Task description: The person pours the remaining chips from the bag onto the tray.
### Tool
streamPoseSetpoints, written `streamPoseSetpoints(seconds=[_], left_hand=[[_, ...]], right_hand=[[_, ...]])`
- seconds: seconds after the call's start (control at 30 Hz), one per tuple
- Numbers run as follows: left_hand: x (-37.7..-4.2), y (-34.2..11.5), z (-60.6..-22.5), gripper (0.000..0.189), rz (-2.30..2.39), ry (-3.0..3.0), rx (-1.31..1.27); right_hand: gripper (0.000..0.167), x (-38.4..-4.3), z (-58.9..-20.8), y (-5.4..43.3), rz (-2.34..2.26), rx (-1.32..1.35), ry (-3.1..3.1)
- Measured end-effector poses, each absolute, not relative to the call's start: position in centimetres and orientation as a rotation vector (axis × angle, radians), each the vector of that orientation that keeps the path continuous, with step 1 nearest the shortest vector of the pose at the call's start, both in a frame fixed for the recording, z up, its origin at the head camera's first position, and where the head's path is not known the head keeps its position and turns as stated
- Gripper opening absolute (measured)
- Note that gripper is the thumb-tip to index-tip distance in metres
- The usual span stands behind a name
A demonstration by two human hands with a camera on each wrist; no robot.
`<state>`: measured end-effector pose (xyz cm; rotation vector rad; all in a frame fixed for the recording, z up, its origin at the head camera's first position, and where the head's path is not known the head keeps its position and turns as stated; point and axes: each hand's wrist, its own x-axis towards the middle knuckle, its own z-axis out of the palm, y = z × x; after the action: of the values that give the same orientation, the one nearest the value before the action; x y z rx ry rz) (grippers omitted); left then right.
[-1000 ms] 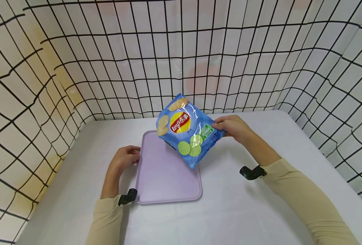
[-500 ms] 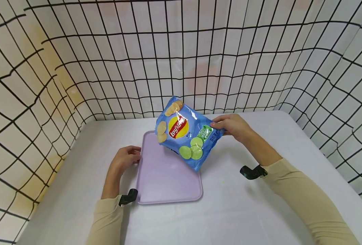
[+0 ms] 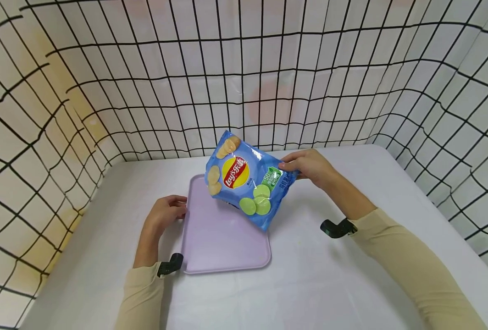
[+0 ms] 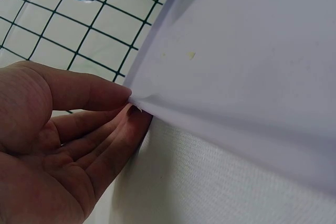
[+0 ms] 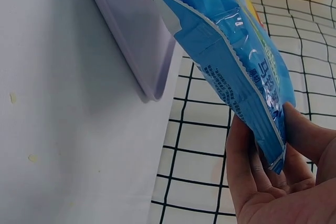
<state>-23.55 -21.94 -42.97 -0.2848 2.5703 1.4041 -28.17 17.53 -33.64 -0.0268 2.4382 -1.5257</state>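
Observation:
In the head view, my right hand (image 3: 310,168) pinches one end of a blue Lay's potato chip bag (image 3: 254,160). The bag hangs tilted over the far right part of a light purple tray (image 3: 223,243), its printed front facing me. Seen from the right wrist, the thumb presses on one face of the bag (image 5: 236,61) and the fingers lie behind it. My left hand (image 3: 167,213) is at the tray's left edge. The left wrist view has this hand (image 4: 68,124) pinching the tray's rim (image 4: 197,137), thumb on top and fingers below. Small yellowish crumbs (image 4: 192,55) lie on the tray.
A white cloth (image 3: 330,284) covers the table. Black wire mesh (image 3: 244,75) stands along the back and both sides, with white sheeting behind it. A few yellowish specks (image 5: 32,158) dot the cloth to the right of the tray.
The chip bag has turned a little counter-clockwise and sunk slightly in my right hand. My left hand stays at the tray's edge. The head view has shifted slightly.

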Motion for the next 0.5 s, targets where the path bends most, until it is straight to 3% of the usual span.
streamPoseSetpoints(seconds=[0.5], left_hand=[[-23.79, -22.06, -43.28, 0.04, 1.381, 2.576, -0.306]], right_hand=[[0.038, -28.32, -33.08, 17.04, -1.478, -0.061, 2.467]])
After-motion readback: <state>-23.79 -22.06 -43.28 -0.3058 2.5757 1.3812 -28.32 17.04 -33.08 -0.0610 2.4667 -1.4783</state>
